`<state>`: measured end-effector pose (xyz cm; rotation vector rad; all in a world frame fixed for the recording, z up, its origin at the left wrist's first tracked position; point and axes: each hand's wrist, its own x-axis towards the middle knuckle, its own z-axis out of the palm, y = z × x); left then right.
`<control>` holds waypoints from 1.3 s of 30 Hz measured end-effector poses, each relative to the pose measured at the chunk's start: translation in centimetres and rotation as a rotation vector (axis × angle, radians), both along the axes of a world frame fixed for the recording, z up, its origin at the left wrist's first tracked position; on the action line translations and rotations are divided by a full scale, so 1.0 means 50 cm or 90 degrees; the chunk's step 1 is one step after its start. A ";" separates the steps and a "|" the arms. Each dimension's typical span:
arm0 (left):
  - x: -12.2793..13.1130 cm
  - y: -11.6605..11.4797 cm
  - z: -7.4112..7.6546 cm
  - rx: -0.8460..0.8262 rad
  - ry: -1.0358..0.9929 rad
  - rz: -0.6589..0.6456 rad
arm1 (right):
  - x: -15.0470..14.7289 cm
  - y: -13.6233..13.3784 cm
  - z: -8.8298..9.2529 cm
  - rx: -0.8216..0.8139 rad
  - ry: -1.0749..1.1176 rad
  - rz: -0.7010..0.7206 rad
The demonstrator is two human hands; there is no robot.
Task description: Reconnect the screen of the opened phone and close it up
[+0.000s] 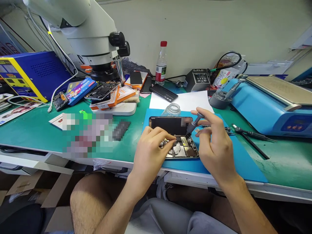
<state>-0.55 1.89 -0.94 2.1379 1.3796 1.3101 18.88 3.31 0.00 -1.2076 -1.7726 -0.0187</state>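
An opened phone (181, 150) lies on a blue mat (234, 156) at the bench's front edge, its dark screen panel (170, 124) folded back behind the exposed internals. My left hand (151, 152) rests on the phone's left side, fingers curled and pressing down on the body near the connectors. My right hand (214, 143) pinches a grey screwdriver (193, 126), tip down on the phone's upper middle.
A white microscope (92, 35) hangs over the left of the green bench. Phone boxes and parts (109, 94), a blue machine (31, 73), a water bottle (161, 63), a small glass jar (172, 110), white paper (185, 99), a blue heating plate unit (270, 104) and tweezers and tools (251, 136) surround the mat.
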 end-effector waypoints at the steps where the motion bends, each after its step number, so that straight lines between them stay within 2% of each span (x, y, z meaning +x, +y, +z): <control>1: 0.000 0.000 0.001 -0.006 0.002 0.000 | -0.001 0.000 0.000 0.002 -0.001 -0.009; 5: 0.001 -0.002 0.002 -0.025 0.016 -0.008 | -0.004 0.005 -0.001 0.007 0.022 -0.034; 10: 0.003 -0.001 -0.001 -0.031 0.035 -0.013 | -0.002 0.005 0.007 -0.037 0.234 0.063; 19: 0.001 0.004 -0.007 -0.030 0.028 -0.024 | -0.006 -0.003 0.004 -0.093 0.242 0.198; 21: 0.001 0.002 -0.004 -0.036 0.034 -0.026 | -0.005 -0.003 0.004 -0.077 0.239 0.180; 26: 0.002 -0.003 0.002 -0.041 0.031 -0.018 | 0.003 -0.005 0.000 0.008 0.132 0.032; 30: 0.002 -0.003 0.002 -0.036 0.027 -0.009 | 0.003 -0.008 -0.003 0.006 0.036 0.025; 39: 0.003 -0.006 0.005 -0.042 0.032 0.000 | 0.005 -0.003 -0.005 -0.033 0.059 0.028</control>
